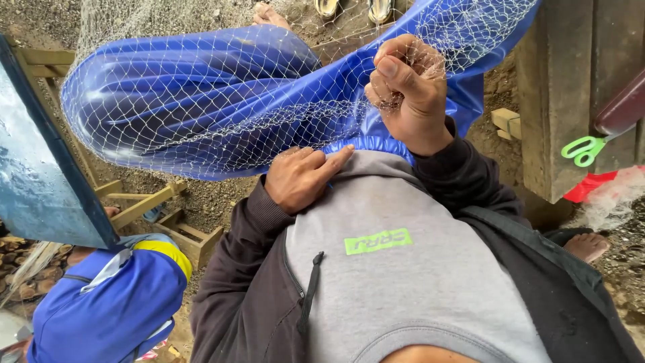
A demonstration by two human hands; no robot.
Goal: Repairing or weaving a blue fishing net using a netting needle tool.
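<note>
Closest to the camera, the left hand (301, 176) rests flat against the grey shirt (403, 269), fingers pressed together and holding nothing. Just beyond, the right hand (406, 87) is raised in a fist, fingers pinching a gathered bunch of white fishing net (201, 114). The net drapes over the blue trousers (175, 87) on the lap. Judged step: working along the mesh by hand. Any further handling calls for steady tension at the pinch. Farther right, green-handled scissors (583, 149) sit against a concrete post (554, 94).
</note>
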